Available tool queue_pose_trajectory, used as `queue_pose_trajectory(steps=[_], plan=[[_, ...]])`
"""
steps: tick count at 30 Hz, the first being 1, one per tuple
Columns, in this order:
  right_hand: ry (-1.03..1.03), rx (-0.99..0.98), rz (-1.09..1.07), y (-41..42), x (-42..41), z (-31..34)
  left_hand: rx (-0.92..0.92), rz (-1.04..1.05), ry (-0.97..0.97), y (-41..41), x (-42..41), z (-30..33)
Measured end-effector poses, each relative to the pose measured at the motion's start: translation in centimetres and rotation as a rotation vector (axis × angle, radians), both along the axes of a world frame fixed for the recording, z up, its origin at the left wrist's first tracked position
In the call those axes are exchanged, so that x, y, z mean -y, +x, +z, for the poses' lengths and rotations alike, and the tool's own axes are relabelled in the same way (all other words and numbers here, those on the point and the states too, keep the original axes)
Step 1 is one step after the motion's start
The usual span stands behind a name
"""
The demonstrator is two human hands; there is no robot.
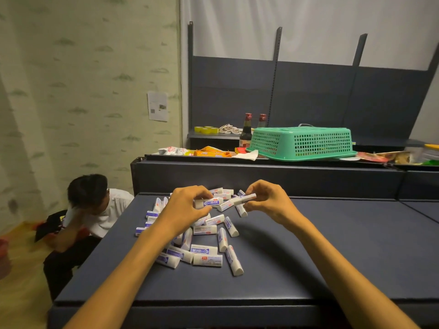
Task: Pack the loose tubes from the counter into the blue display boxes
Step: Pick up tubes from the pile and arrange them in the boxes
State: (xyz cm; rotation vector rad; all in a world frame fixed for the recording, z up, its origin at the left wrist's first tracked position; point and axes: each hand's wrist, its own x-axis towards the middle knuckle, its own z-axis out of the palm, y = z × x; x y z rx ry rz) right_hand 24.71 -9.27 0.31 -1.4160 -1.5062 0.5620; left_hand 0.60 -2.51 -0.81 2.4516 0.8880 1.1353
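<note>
White tubes litter the bench beneath both hands: left hand pinches one tube, right hand pinches another, probably gathering them for boxing.

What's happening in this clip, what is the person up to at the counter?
A person stands at a dark blue counter with a heap of loose white tubes spread on it. The left hand holds one tube and the right hand pinches another tube, both lifted above the heap. No blue display box is in view, so nothing looks packed yet. A green basket lies upside down on the shelf behind.
</note>
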Motion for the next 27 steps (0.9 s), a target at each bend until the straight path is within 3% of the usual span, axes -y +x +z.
queue_pose_trajectory(steps=[11, 27], plan=[[0.167, 0.51, -0.128, 2.4, 5.5, -2.0, -0.034, -0.046, 0.077, 2.6, 1.9, -0.6], [0.185, 0.627, -0.361, 16.9, 20.8, -2.5, -0.092, -0.182, 0.193, 19.3, 11.9, -0.3]])
